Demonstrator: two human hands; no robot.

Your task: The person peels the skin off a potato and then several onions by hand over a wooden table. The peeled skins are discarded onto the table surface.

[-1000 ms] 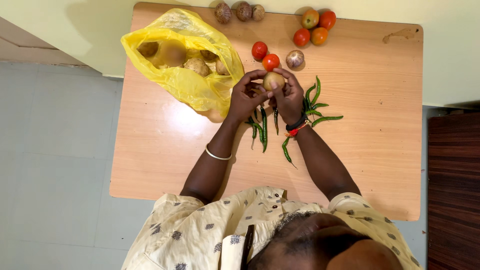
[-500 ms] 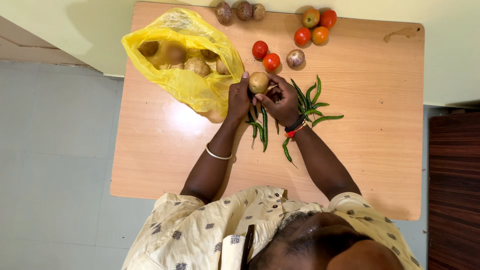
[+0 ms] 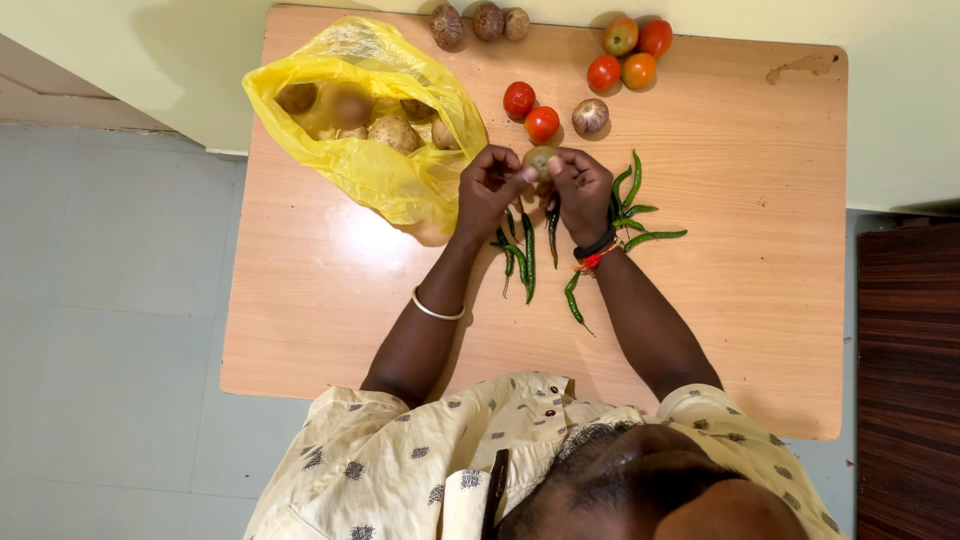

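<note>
My left hand [image 3: 487, 190] and my right hand [image 3: 583, 190] meet above the middle of the wooden table [image 3: 750, 300]. Together their fingertips hold a small round brown potato [image 3: 540, 158]. My left wrist has a white bangle, my right wrist a dark and red band. Green chillies [image 3: 525, 255] lie scattered under and beside both hands. An open yellow plastic bag [image 3: 370, 170] with several potatoes [image 3: 393, 132] inside lies just left of my left hand.
Two red tomatoes [image 3: 530, 112] and a small onion [image 3: 590, 116] sit just beyond my hands. More tomatoes [image 3: 630, 50] and three brown round vegetables [image 3: 480, 22] line the far edge by the wall. More chillies [image 3: 640, 210] lie to the right.
The potato shifted a little left towards the bag, then back to the middle. Both hands stay on it, turning it in the fingertips.
</note>
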